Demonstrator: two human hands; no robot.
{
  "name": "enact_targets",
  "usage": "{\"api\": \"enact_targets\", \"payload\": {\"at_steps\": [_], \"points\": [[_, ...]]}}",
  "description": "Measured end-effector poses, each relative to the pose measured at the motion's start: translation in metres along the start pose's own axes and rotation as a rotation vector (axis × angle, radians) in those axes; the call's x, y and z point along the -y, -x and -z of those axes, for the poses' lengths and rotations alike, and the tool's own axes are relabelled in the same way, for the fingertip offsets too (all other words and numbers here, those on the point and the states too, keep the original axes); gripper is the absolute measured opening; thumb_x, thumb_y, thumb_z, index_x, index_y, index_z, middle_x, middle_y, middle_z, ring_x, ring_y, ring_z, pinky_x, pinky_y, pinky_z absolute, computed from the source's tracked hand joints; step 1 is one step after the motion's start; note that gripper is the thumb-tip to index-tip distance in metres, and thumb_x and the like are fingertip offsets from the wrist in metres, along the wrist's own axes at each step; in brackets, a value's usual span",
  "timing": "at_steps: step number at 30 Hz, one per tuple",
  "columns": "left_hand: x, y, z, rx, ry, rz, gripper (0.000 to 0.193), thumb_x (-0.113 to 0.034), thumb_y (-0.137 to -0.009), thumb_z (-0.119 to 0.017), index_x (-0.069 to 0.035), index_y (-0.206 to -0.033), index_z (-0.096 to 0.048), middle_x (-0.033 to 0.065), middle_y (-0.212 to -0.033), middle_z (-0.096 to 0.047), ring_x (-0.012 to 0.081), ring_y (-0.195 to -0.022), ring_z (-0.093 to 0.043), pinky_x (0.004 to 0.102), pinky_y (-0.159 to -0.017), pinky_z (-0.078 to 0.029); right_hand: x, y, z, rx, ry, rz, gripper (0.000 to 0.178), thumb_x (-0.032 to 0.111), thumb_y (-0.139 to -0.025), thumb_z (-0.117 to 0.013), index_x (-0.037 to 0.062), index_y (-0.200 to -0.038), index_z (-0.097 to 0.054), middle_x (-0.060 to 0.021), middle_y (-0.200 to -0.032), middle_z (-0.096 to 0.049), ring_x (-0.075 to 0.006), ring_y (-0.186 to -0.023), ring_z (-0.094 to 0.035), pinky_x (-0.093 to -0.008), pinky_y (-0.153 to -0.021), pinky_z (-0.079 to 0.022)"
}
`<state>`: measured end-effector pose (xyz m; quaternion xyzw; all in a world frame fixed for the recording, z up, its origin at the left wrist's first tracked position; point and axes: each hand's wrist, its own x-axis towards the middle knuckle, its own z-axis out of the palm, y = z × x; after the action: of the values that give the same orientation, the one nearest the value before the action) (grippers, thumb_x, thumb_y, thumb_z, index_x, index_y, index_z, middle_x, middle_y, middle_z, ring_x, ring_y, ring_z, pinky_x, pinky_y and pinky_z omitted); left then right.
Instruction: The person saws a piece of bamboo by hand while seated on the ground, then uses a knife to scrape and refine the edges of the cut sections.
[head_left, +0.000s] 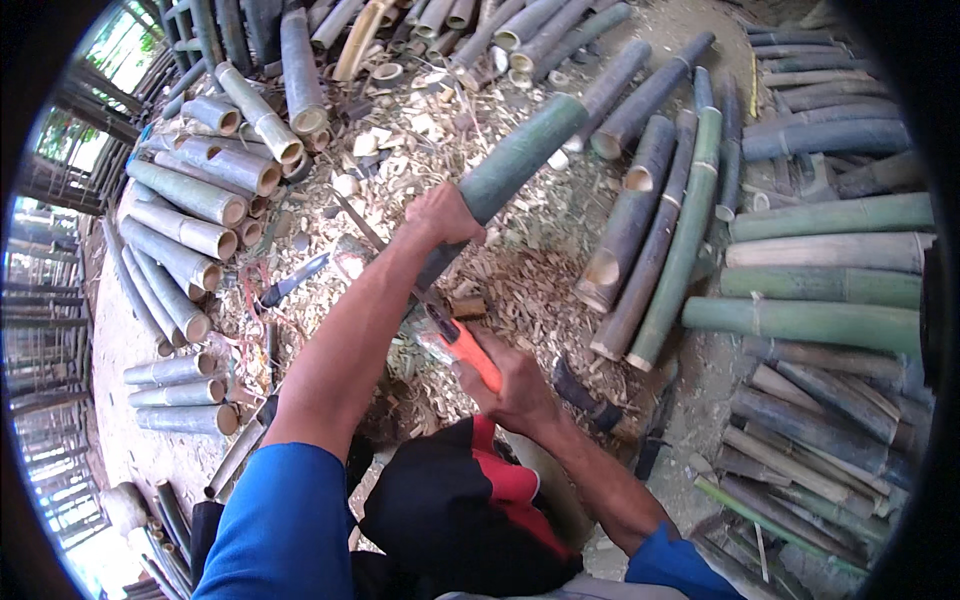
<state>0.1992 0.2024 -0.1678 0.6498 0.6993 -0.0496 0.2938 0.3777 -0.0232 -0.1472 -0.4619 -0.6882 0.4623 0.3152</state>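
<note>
I cannot see the blade of the saw [455, 345]; my left arm and the green bamboo pole [520, 155] cover it where they cross. My right hand [515, 385] wraps the orange handle, so most of the handle is hidden. My left hand [440, 215] covers part of the pole. The lower end of the pole is lost behind my arm. The black rim cuts off the bamboo stacks [830, 250] on the right. The knife [295, 280] on the chips is small and blurry.

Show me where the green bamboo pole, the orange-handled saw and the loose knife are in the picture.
green bamboo pole [520, 157]: head view, middle of its green shaft.
orange-handled saw [470, 355]: head view, on the orange handle above the right hand.
knife [293, 283]: head view, on its blade, among the chips.
</note>
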Motion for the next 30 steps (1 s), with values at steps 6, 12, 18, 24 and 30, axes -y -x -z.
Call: {"api": "enact_targets", "payload": {"at_steps": [6, 12, 18, 24, 30], "points": [[-0.002, 0.002, -0.008, -0.008, 0.025, -0.053, 0.081, -0.050, -0.057, -0.091, 0.007, -0.111, -0.075, 0.0208, -0.107, -0.079, 0.0326, -0.096, -0.078, 0.0397, -0.087, -0.063, -0.003, -0.003, 0.017, 0.037, 0.042, 0.067, 0.065, 0.033, -0.098, -0.068, -0.0012, -0.151, -0.051, -0.0308, -0.091, -0.072, -0.0472, -0.079, -0.074, -0.0504, -0.070, -0.060], [0.011, 0.006, -0.008, 0.083, 0.057, -0.014, 0.078, -0.050, -0.058, -0.094, 0.005, -0.110, -0.077, 0.0180, -0.106, -0.079, 0.0299, -0.096, -0.078, 0.0396, -0.084, -0.063, 0.025, 0.043, 0.020, 0.127, 0.143, -0.025, 0.060, 0.022, -0.099, -0.068, -0.0055, -0.150, -0.052, -0.0297, -0.120, -0.072, -0.0410, -0.095, -0.077, -0.0446, -0.077, -0.062], [0.001, 0.003, -0.015, 0.040, -0.022, -0.016, 0.079, -0.051, -0.058, -0.093, 0.007, -0.109, -0.076, 0.0216, -0.110, -0.079, 0.0325, -0.100, -0.078, 0.0404, -0.089, -0.063, 0.011, 0.075, 0.072, 0.067, 0.081, 0.095, 0.055, 0.018, -0.098, -0.067, -0.0050, -0.146, -0.056, -0.0271, -0.120, -0.073, -0.0393, -0.093, -0.077, -0.0433, -0.075, -0.062], [0.005, -0.003, -0.018, -0.025, 0.010, -0.031, 0.078, -0.048, -0.057, -0.093, 0.009, -0.109, -0.076, 0.0238, -0.110, -0.079, 0.0338, -0.099, -0.079, 0.0407, -0.090, -0.063, 0.007, 0.021, 0.016, 0.108, 0.123, -0.033, 0.052, 0.020, -0.100, -0.066, -0.0050, -0.145, -0.056, -0.0291, -0.120, -0.072, -0.0383, -0.097, -0.077, -0.0439, -0.078, -0.062], [0.007, 0.003, -0.006, 0.026, -0.008, 0.054, 0.079, -0.048, -0.059, -0.094, 0.007, -0.112, -0.075, 0.0223, -0.110, -0.079, 0.0321, -0.098, -0.079, 0.0406, -0.089, -0.063, -0.017, 0.088, 0.063, 0.112, 0.045, 0.038, 0.049, 0.020, -0.101, -0.066, -0.0042, -0.143, -0.058, -0.0246, -0.127, -0.072, -0.0346, -0.108, -0.077, -0.0417, -0.086, -0.064]]}}
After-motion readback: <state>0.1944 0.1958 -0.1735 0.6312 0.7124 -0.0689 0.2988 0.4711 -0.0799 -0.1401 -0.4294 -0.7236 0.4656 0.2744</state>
